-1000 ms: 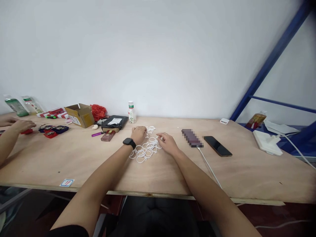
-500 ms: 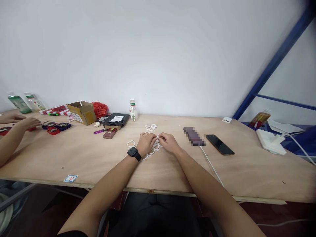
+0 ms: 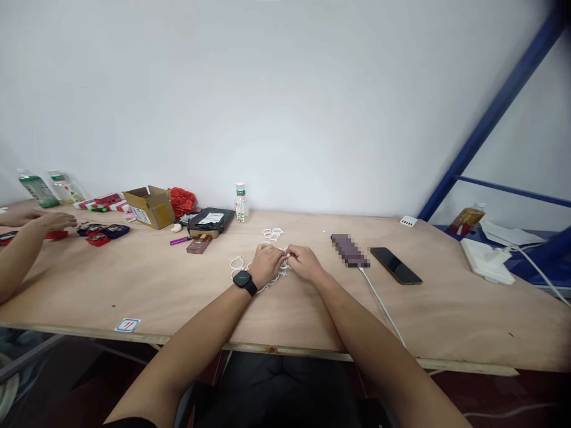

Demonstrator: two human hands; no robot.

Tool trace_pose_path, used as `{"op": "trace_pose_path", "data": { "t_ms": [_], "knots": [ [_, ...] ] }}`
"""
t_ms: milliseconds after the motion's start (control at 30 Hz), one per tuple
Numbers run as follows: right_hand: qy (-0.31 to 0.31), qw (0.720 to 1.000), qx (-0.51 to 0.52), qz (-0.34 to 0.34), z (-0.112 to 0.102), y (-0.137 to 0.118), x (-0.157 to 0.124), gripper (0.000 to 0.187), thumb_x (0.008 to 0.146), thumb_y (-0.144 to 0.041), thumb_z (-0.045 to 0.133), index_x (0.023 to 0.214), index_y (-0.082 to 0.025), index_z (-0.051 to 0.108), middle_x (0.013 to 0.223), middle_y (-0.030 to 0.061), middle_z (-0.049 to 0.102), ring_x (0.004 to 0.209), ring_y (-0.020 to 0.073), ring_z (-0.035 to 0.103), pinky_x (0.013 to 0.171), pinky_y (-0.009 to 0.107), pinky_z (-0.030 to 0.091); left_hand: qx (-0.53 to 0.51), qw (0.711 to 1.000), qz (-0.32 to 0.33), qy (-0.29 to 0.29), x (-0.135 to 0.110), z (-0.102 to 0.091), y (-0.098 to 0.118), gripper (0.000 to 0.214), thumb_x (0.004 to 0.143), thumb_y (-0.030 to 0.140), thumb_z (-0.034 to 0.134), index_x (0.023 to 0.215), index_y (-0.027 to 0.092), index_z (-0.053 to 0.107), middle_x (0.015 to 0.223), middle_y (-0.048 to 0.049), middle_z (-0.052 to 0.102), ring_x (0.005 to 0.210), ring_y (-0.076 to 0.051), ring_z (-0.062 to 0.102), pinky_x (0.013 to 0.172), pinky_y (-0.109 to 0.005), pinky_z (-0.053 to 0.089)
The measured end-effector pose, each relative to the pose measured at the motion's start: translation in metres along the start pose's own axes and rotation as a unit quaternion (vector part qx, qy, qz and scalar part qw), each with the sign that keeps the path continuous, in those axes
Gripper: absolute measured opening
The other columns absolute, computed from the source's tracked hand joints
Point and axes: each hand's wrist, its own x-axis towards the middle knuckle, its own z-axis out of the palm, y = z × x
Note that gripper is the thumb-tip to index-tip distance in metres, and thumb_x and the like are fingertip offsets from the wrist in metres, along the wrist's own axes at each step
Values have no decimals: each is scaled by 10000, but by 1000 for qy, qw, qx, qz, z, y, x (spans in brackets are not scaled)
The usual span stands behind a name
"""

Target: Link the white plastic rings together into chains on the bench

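My left hand (image 3: 266, 263), with a black watch on the wrist, and my right hand (image 3: 304, 261) meet over a pile of white plastic rings (image 3: 238, 264) in the middle of the wooden table (image 3: 134, 279). Both hands have their fingers curled and pinched together on white rings between them. The pile lies mostly hidden under my left hand. A smaller bunch of white rings (image 3: 272, 233) lies just beyond my hands, untouched.
A black phone (image 3: 395, 265) and a blurred dark object (image 3: 348, 249) with a white cable (image 3: 379, 300) lie to the right. A cardboard box (image 3: 150, 205), small bottle (image 3: 240, 203), black pouch (image 3: 210, 219) and red bag stand at the back left. Another person's hands (image 3: 49, 222) work far left.
My left hand moved back from the far rings and came together with my right hand over the pile, both closing on rings. The camera shifted slightly.
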Motion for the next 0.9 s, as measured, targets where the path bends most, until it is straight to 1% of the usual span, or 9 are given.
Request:
{"op": "trace_pose_path", "data": {
  "t_ms": [200, 300, 400, 500, 533, 600, 733, 833, 900],
  "knots": [
    [16, 999, 38, 0, 2, 0, 1, 186, 750, -150, 450, 689, -189, 621, 653, -6, 631, 632, 135, 532, 631, 223, 363, -6, 1000, -3, 2, 0, -1, 0, 284, 994, 330, 391, 920, 197, 631, 857, -51, 679, 883, -198, 553, 836, -380, 311],
    [22, 999, 33, 8, 3, 2, 1, 202, 760, -152, 474, 771, -200, 670, 697, -8, 666, 646, 138, 557, 637, 226, 382, -21, 1000, -20, 8, 1, -5, -6, 305, 985, 385, 411, 914, 207, 648, 890, -47, 684, 918, -195, 557, 864, -377, 315],
    [50, 998, 8, 26, 2, 7, 1, 236, 782, -167, 502, 888, -228, 703, 770, -8, 703, 666, 145, 588, 652, 237, 408, -30, 996, -82, 31, 1, -8, -22, 324, 967, 442, 423, 951, 234, 671, 1017, -51, 680, 1003, -212, 550, 892, -385, 319],
    [97, 994, -19, 52, 1, 15, 2, 249, 820, -200, 513, 959, -251, 713, 879, 5, 731, 719, 161, 622, 696, 259, 444, -2, 982, -182, 48, -1, -4, -43, 344, 955, 450, 416, 1065, 250, 673, 1111, -77, 668, 1054, -258, 535, 900, -426, 320],
    [110, 992, -28, 59, 1, 17, 2, 258, 828, -205, 514, 986, -255, 713, 919, 11, 735, 744, 166, 630, 717, 267, 455, 7, 979, -199, 32, -2, -2, -49, 348, 944, 454, 427, 1053, 249, 687, 1110, -89, 670, 1056, -274, 531, 898, -439, 321],
    [120, 990, -46, 63, 1, 22, 3, 287, 838, -199, 513, 1042, -256, 706, 986, 23, 732, 796, 176, 637, 758, 283, 469, 18, 979, -204, -6, -2, 4, -59, 333, 925, 421, 446, 1082, 262, 693, 1130, -99, 664, 1060, -282, 526, 902, -451, 323],
    [90, 992, -59, 67, 1, 27, 3, 368, 847, -191, 510, 1179, -258, 654, 1009, 25, 722, 827, 174, 632, 775, 285, 470, 41, 978, -197, -53, 5, 14, -68, 324, 896, 377, 465, 1126, 306, 681, 1201, -100, 635, 1096, -292, 509, 922, -476, 318],
    [66, 994, -45, 80, 1, 29, 2, 433, 833, -173, 516, 1249, -253, 605, 1050, 22, 705, 794, 156, 623, 769, 282, 469, 56, 973, -206, -82, 12, 18, -72, 268, 859, 355, 506, 1013, 272, 708, 1146, -113, 652, 1081, -302, 517, 917, -488, 318],
    [70, 993, -41, 81, 2, 30, 2, 418, 831, -176, 520, 1235, -238, 610, 1095, 33, 687, 783, 150, 616, 780, 291, 470, 58, 971, -215, -88, 16, 18, -73, 217, 842, 347, 533, 895, 223, 703, 1088, -120, 667, 1057, -300, 529, 906, -477, 324]
  ]
}}
